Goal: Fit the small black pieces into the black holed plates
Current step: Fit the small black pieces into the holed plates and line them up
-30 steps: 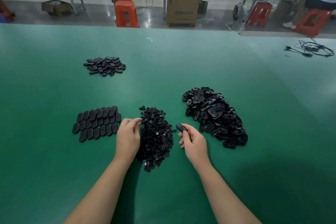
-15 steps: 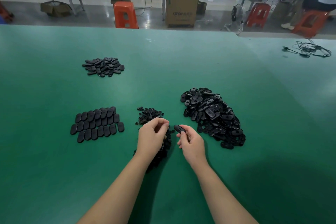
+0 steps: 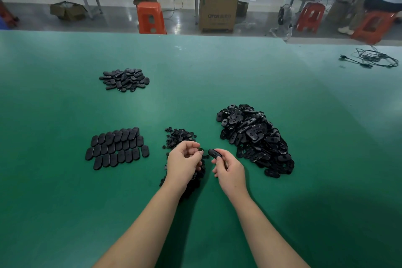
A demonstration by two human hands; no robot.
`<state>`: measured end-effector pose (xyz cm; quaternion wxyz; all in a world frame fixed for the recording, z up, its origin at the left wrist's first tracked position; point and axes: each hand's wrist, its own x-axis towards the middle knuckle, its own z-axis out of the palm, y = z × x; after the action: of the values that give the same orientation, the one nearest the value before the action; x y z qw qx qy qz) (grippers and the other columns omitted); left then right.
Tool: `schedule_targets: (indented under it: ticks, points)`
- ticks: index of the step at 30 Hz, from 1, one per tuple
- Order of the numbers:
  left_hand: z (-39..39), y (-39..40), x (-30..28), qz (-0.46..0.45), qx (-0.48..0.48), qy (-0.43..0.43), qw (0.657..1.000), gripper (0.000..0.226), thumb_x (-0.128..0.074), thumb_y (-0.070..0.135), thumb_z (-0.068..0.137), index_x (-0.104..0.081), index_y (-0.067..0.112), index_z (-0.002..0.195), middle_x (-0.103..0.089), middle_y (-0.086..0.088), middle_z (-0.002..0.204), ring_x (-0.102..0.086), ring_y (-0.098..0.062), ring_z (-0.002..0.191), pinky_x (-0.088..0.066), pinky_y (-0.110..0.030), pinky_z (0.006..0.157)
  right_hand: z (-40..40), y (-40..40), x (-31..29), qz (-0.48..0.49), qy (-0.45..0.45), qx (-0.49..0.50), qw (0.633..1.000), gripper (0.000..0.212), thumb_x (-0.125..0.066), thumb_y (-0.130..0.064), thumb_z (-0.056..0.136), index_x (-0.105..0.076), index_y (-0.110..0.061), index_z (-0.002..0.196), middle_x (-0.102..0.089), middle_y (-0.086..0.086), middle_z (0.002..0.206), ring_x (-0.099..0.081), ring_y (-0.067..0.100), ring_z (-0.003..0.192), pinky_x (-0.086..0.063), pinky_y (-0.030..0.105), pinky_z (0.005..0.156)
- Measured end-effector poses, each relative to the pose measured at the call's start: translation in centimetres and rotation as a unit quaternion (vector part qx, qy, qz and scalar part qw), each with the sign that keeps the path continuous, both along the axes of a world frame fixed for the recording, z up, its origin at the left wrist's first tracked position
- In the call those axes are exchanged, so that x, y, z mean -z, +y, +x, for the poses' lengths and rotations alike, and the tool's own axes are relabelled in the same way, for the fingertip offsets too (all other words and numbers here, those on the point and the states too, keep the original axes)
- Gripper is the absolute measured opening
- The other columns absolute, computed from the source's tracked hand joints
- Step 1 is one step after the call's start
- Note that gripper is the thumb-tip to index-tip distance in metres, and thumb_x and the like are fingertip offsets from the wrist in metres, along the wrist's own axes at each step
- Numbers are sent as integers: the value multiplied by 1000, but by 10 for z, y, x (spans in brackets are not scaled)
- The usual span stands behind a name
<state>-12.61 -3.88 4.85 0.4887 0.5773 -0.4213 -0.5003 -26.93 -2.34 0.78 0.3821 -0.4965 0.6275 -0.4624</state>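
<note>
**Small piece meets plate above the green bench**

A small black piece (image 3: 200, 149), pinched at fingertips, sits just beside a held oval holed plate (image 3: 215, 153). Loose pieces (image 3: 178, 137) heap beneath; unfilled plates (image 3: 252, 137) pile to the right.

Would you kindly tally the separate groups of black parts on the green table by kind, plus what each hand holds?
Loose heaps of plates: 2, far left and right
Neat laid-out rows of plates: 1
Heap of small pieces: 1
Held plate, right hand: 1
Held small piece, left hand: 1
Total: 6
</note>
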Motion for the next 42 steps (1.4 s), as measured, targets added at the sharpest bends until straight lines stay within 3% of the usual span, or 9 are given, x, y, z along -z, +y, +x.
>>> schedule_targets:
  ticks: [5,10,16,23,26,31,35,40,42]
  points:
    - [-1,0,-1,26,5,6,1000,10,-70,-2,88,-69,7,91,-66,2,62,-60,-13,52,-54,-28,52,0,-1,4,3,-1,3,1000,27,-52,-9,101,-69,-24,116,-72,-7,82,-63,5,60,-59,38,65]
    - [-5,-1,-2,33,18,-7,999,17,-66,-1,90,-75,13,90,-68,0,65,-60,-13,53,-57,-30,55,-1,-1,4,0,1,4,1000,26,-53,-10,101,-69,-25,115,-73,-8,82,-64,6,60,-58,32,64]
    - [-16,-3,-6,20,34,-116,992,15,-68,6,88,-71,20,84,-71,2,65,-65,-14,51,-57,-31,56,-2,0,3,-1,15,-2,1000,24,-57,-12,100,-71,-23,117,-76,-7,88,-68,8,67,-60,35,70]
    - [-28,-3,-8,-13,46,-240,970,11,-68,17,88,-72,24,81,-70,10,74,-63,-2,69,-44,-13,62,-2,0,0,-4,25,2,1000,24,-60,-12,99,-72,-22,117,-75,-13,97,-71,5,83,-60,33,82]
    - [-28,-3,-9,-3,51,-237,970,10,-67,15,88,-73,21,83,-71,8,75,-67,-11,68,-51,-21,63,-2,0,-1,-7,31,4,999,24,-60,-13,99,-72,-23,117,-75,-15,98,-70,3,86,-60,32,83]
    - [-26,-3,-9,15,54,-211,976,15,-66,11,87,-72,21,79,-72,2,74,-68,-16,60,-46,-16,47,-2,-1,0,-4,26,6,1000,24,-60,-13,99,-73,-23,117,-75,-17,99,-70,1,89,-59,33,85]
    - [-26,-4,-10,5,67,-243,968,11,-65,12,85,-72,20,80,-73,3,77,-70,-22,68,-57,-32,64,-1,-2,1,-1,12,0,1000,24,-60,-11,99,-73,-20,117,-76,-12,103,-71,3,94,-59,35,89]
    - [-27,-5,-6,-13,57,-270,961,7,-70,15,84,-68,21,81,-69,7,76,-65,-16,71,-52,-26,65,-4,-2,2,4,4,-1,1000,24,-58,-12,100,-73,-25,113,-76,-9,96,-71,14,83,-60,35,79]
    - [-25,-6,-5,-10,53,-262,963,12,-75,18,83,-66,22,89,-68,8,79,-64,-12,75,-49,-22,68,-4,-1,2,-1,-7,-4,1000,28,-56,-11,100,-71,-35,105,-74,-11,80,-66,13,67,-56,29,67]
